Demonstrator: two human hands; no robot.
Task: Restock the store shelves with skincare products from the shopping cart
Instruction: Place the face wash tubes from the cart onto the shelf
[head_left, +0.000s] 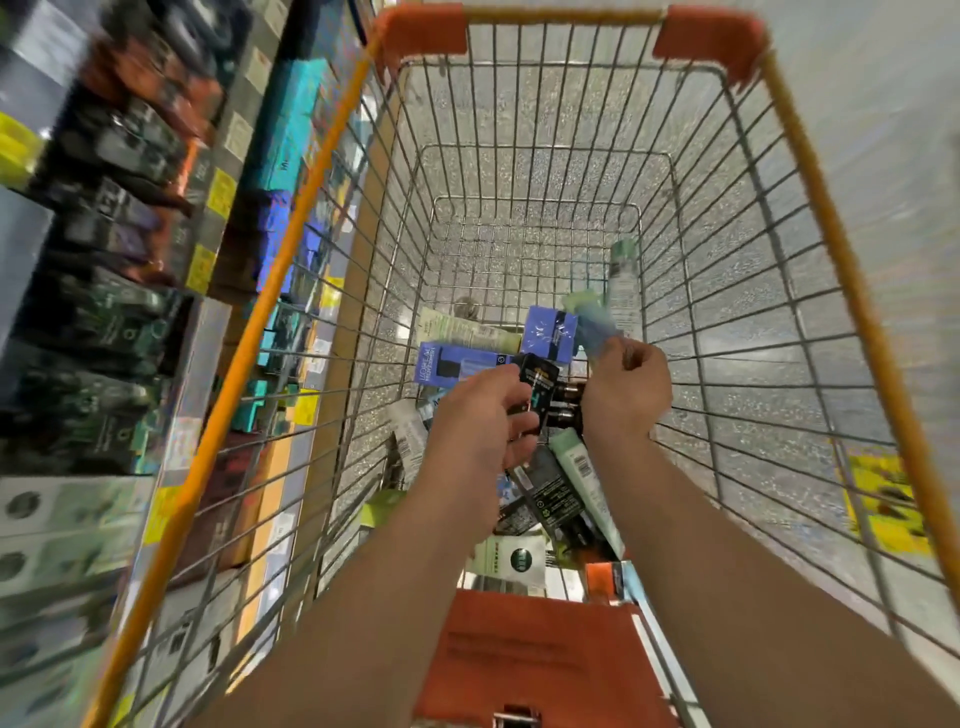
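Left hand (480, 415) grips black box (537, 384), right hand (626, 384) pinches blurry tube (592, 325); lift both clear of cart (810, 171) wires before turning to shelves (104, 291).

Wire shopping cart (810, 218) with orange rim, beside stocked store shelves (104, 312). Skincare boxes and tubes (545, 488) piled on cart floor. Black box (537, 382) and blurred blue-green tube (592, 327) lifted above pile.

Both forearms outstretched, side by side; left hand (480, 415) curled in a grip; right hand (626, 387) pinching.
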